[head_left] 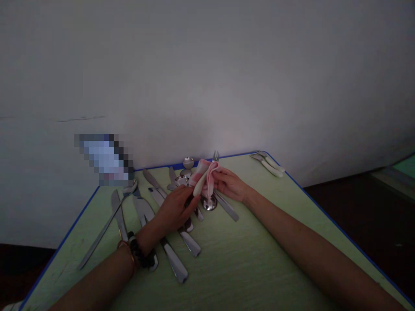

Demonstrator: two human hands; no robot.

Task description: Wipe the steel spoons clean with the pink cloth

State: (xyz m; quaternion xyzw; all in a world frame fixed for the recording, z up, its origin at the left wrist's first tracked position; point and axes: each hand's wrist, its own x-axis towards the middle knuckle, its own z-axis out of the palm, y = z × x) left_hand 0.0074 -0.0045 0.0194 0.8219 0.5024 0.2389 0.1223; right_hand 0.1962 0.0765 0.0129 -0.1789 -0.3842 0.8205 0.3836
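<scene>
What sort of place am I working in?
Probably an indoor dining or kitchen spot, though home or canteen I can't tell: a green table beside a plain wall, knives and spoons spread on it, and a pink cloth in use.

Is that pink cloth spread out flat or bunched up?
Bunched up: the pink cloth stands in loose folds on either side of a pale handle, between the left hand and the right hand.

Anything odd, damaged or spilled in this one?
A dark, crack-like line marks the wall at left, breaking its plain surface. A coarse pixelated patch hides detail at the table's far left corner. The cutlery near the left hand lies jumbled. No spill shows.
</scene>
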